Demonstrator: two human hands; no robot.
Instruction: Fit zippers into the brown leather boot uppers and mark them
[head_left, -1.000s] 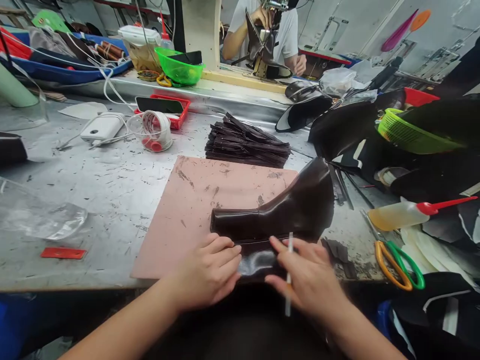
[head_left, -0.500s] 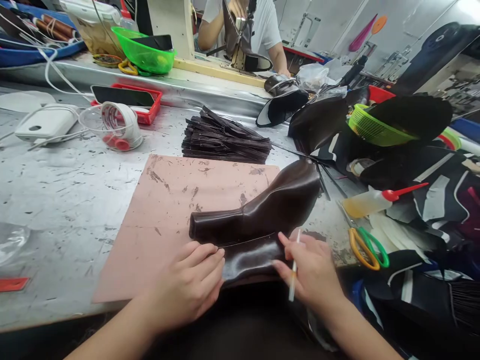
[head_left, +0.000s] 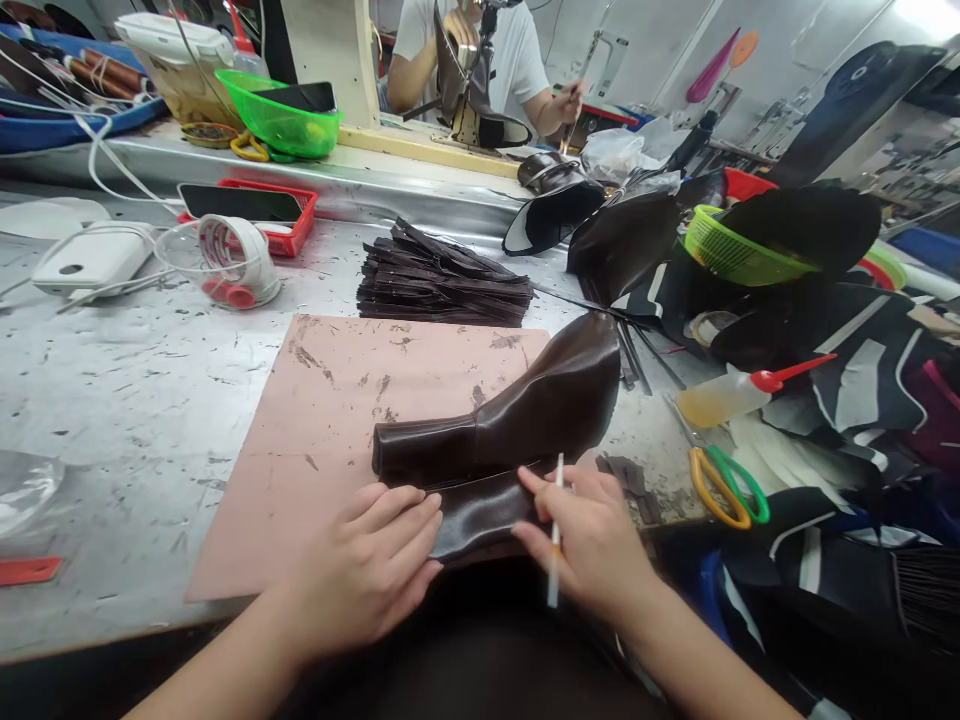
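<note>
A dark brown leather boot upper (head_left: 536,395) lies on the pinkish board, with a shiny lower flap (head_left: 480,515) folded out toward me along a seam. My left hand (head_left: 375,560) is closed over the left end of this flap, its fingers together on top and the thumb at the near edge. My right hand (head_left: 592,530) has a thin white stick (head_left: 556,530) held across its fingers. Its index fingertip rests at the seam while the thumb touches the flap's near part. The leather under my left palm is hidden.
The pinkish board (head_left: 255,480) covers the bench front. Behind it lies a stack of dark strips (head_left: 442,275). Scissors (head_left: 727,485) and a red-tipped bottle (head_left: 720,397) sit right, beside piled leather pieces (head_left: 817,330). A co-worker (head_left: 517,70) sits beyond the ledge.
My right hand has slid left along the flap, the white stick moving with it. My left hand stays about where it was. The co-worker's hand has risen from the ledge.
</note>
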